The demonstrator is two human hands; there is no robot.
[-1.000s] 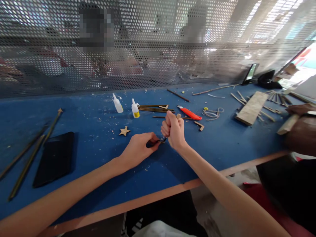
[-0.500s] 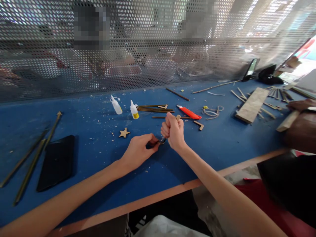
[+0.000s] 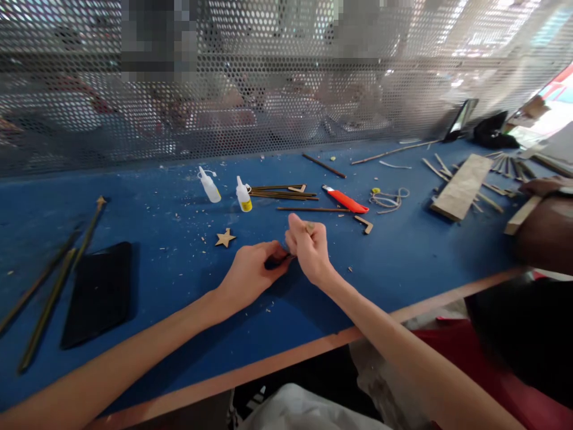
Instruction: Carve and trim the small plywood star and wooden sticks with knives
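My left hand [image 3: 250,272] rests low over the blue table, its thumb and fingers pinching a small dark brown piece that is mostly hidden. Against its fingertips is my right hand [image 3: 308,248], closed in a fist around a tool. Only the light wooden handle end [image 3: 310,227] of that tool pokes out on top; its working tip is covered by the hands. A wooden star [image 3: 225,237] lies beyond my left hand. Beyond my right hand are a thin brown stick [image 3: 308,209], a red utility knife [image 3: 347,200] and an L-shaped wooden piece [image 3: 364,224].
Two glue bottles [image 3: 244,196] stand near a bundle of sticks [image 3: 282,194]. A black phone [image 3: 98,292] and long sticks [image 3: 47,310] lie left. String [image 3: 389,200] and a plank [image 3: 463,186] lie right, near another person's hand [image 3: 544,185]. A perforated metal screen [image 3: 268,89] borders the back.
My right fist has shifted slightly left and tilted, closing against my left fingertips. The small brown piece and the tool's dark tip, visible before, are now mostly covered.
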